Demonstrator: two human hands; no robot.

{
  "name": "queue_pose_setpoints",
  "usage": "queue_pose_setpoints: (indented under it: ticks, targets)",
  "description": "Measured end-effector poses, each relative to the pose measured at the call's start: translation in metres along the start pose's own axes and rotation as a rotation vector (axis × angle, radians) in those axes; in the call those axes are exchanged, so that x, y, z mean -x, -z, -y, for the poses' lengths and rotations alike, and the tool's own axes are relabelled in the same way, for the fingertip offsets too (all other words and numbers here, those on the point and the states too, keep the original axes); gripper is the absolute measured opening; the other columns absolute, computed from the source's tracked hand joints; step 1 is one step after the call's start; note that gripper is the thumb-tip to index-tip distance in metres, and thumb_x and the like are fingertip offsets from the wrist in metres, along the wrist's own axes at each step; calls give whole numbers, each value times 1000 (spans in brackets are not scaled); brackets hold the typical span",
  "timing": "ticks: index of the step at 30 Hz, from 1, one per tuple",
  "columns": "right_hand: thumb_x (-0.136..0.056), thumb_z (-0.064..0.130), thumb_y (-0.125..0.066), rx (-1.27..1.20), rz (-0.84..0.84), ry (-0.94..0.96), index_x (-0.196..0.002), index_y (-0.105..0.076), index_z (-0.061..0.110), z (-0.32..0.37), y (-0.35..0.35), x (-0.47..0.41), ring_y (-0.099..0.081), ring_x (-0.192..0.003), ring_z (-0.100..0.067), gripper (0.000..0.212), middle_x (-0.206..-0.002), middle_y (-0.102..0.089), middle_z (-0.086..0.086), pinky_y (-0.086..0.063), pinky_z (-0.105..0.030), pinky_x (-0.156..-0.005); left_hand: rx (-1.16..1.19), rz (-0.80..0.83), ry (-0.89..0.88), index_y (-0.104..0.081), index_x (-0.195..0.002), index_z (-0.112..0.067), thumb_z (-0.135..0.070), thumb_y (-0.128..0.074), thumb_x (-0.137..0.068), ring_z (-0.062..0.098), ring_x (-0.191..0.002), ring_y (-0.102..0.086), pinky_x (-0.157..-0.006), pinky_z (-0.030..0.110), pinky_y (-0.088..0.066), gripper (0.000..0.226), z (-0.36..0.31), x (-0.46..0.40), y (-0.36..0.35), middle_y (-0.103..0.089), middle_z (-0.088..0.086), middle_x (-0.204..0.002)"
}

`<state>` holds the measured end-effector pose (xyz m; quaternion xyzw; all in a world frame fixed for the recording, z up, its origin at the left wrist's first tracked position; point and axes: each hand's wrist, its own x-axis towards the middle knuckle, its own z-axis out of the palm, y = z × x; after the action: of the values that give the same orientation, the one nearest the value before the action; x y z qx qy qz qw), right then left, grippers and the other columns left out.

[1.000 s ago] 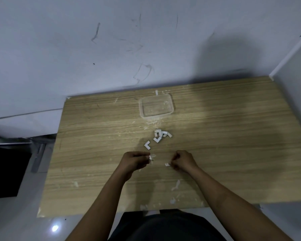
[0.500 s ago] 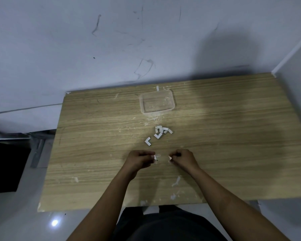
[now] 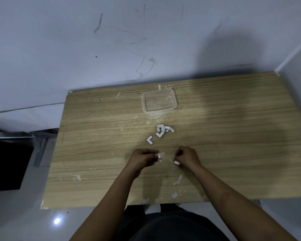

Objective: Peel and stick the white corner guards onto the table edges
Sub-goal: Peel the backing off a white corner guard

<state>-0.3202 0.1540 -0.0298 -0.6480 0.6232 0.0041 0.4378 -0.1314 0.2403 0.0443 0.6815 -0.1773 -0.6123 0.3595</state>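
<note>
Both hands hover over the middle of the wooden table. My left hand pinches a small white piece between thumb and fingers. My right hand is closed around a white corner guard, which sticks out at its lower left. The two hands are a short gap apart. A single L-shaped white corner guard lies just beyond my left hand. A small pile of several more guards lies a little farther back.
A clear plastic container stands near the table's back edge, against the white wall. White paper scraps are scattered near the front edge. The floor drops off at the left, and a white panel rises at the far right.
My hands have drawn slightly apart. The white piece in my right hand now shows lower, under the knuckles. The camera has tilted a little.
</note>
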Motion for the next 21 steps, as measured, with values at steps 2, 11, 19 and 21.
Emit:
queue_pose_setpoints:
  ticks: [2,11,19,21]
  targets:
    - [-76,15,-68,-18,-5,1,-78,-68,17,1,4,2,-64,-79,-17,2,-82,-70,0,-41,-24,-65,1,0,1,-75,-105,-6,-6,-73,-84,22,-85,-73,-71,24,-53,21,1,-1,-1,-76,16,-93]
    - [-78,9,-68,-44,103,23,-92,-73,12,1,3,4,-68,-95,-21,15,-99,-74,-7,-50,-25,-80,-17,22,12,-74,-105,-6,-6,-70,-86,17,-82,-74,-74,24,-54,20,4,-1,-9,-77,17,-94]
    - [-66,7,-68,22,68,-17,-76,-67,14,16,-4,-3,-70,-81,-25,13,-83,-73,-6,-57,-32,-72,-13,4,5,-74,-106,-5,-5,-69,-86,13,-76,-74,-68,19,-52,21,2,2,-6,-76,13,-89]
    - [-64,8,-66,26,54,-41,-74,-63,15,17,-4,-4,-70,-78,-28,13,-82,-72,-7,-59,-36,-70,-6,-4,6,-74,-107,-4,-4,-69,-85,14,-76,-74,-67,18,-52,22,3,2,-5,-76,13,-89]
